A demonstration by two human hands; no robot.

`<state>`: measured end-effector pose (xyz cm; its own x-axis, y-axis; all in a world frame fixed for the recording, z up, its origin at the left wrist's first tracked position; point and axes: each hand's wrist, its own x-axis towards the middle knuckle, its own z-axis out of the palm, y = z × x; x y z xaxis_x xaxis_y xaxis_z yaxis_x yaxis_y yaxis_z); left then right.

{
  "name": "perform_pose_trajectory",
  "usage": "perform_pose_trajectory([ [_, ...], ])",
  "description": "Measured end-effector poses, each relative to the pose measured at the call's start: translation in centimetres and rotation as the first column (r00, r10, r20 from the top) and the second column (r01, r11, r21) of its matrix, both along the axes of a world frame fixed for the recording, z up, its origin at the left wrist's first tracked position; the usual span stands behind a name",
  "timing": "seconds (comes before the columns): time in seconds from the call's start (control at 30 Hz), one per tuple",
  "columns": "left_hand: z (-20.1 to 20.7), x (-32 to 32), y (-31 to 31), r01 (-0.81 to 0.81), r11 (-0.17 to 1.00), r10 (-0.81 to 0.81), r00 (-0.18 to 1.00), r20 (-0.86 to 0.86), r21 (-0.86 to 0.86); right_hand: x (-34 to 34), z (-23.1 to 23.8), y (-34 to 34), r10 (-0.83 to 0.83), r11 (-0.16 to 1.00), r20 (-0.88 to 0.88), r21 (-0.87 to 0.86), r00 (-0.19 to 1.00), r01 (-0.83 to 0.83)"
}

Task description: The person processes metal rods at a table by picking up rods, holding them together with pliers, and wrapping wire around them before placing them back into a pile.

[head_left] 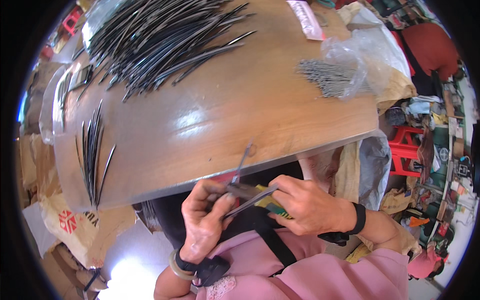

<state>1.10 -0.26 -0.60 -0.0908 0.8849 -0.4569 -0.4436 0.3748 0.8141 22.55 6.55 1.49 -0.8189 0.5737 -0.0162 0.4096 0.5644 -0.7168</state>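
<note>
Just off the table's near edge, my two hands meet over my lap. My left hand (pixel 205 212) pinches a thin black strip (pixel 249 202), which slants up toward the fingers of my right hand. My right hand (pixel 302 204) is closed around pliers (pixel 271 204) with yellow and green handles. The dark jaws reach to my left fingertips. From that spot a thin grey piece (pixel 244 157) sticks up over the table edge; my fingers hide how it joins the strip.
On the wooden table (pixel 240 115) lie a large pile of black strips (pixel 160 45), a smaller bundle (pixel 92 155) at left, and grey wire pieces (pixel 327 77) by a clear plastic bag (pixel 360 55). A pink packet (pixel 306 20) lies at the back. Red stools (pixel 406 150) stand at right.
</note>
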Motion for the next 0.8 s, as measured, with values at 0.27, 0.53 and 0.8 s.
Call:
perform_pose_trajectory([
  [0.27, 0.6, -4.6, 0.9, 0.003, 1.000, -0.007, 0.984, -0.179, -0.023, -1.7, 0.6, 4.3, 0.081, 0.993, -0.069, 0.086, 0.994, -0.075],
  [0.53, 0.5, -13.2, -0.3, -0.318, 0.914, 0.405, 0.659, -0.634, 0.253, 2.7, 0.0, 15.4, -0.168, 0.721, 0.158, 0.693, 0.973, 0.012],
  [0.8, 5.9, -11.4, 4.8, 0.162, 0.986, -0.021, 0.297, -0.955, 0.029, 2.6, -0.5, 16.8, -0.115, 0.653, 0.244, 0.749, 0.963, -0.112],
])
